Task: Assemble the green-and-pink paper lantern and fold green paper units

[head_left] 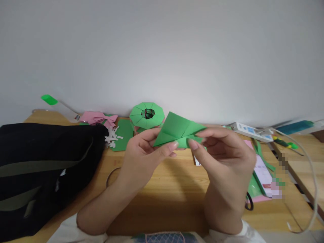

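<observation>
A folded green paper [174,128] with creases is held up above the wooden table, its pointed corner facing up. My left hand [148,152] grips its lower left edge, with the thumb in front and the fingers partly hidden behind. On the right side, my right hand [221,152] pinches the folded lower flap and the right tip between thumb and fingers. Behind the paper stands a round green folded-paper piece [147,115] with a dark opening in its middle.
A black bag [50,172] covers the left of the table [162,199]. Pink folded paper [98,118] and white paper scraps [112,137] lie behind it. At right are a phone [264,175], a power strip [250,132] and a looping white cable [315,182].
</observation>
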`<state>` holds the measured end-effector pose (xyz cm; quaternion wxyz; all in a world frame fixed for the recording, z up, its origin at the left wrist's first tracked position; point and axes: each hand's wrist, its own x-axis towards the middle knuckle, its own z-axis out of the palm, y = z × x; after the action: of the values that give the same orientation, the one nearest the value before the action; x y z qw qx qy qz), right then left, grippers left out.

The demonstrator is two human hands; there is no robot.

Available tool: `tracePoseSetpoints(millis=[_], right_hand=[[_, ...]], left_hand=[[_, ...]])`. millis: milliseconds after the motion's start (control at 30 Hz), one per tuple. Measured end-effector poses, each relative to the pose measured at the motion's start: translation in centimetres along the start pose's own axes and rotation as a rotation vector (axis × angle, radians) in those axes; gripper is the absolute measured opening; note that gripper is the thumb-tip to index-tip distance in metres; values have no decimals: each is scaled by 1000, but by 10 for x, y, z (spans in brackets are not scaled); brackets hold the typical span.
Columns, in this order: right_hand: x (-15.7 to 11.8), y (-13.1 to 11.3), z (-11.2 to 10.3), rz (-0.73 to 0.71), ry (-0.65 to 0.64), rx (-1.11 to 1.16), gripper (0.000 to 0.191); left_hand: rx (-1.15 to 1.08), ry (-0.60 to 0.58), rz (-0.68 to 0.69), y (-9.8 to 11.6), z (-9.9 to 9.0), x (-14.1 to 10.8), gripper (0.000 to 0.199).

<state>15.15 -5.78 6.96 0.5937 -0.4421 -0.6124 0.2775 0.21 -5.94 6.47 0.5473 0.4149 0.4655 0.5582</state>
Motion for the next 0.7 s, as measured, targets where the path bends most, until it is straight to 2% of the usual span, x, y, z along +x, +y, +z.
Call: tracePoseSetpoints(millis=[400,500,567,633,700], right_hand=[[-2,-1,0,-18,-11,17,23],[-1,-2,2,10,15,34,40],[1,-1,3,49,-15,84,51],[3,3,4,94,-85,142,48],[5,7,3,124,-151,174,33]], left_hand=[[-43,2,12,0,1,2,5],[-7,21,12,1,1,1,6],[0,26,18,1,2,0,5],[7,26,26,1,2,-1,5],[31,25,43,0,2,-2,5]])
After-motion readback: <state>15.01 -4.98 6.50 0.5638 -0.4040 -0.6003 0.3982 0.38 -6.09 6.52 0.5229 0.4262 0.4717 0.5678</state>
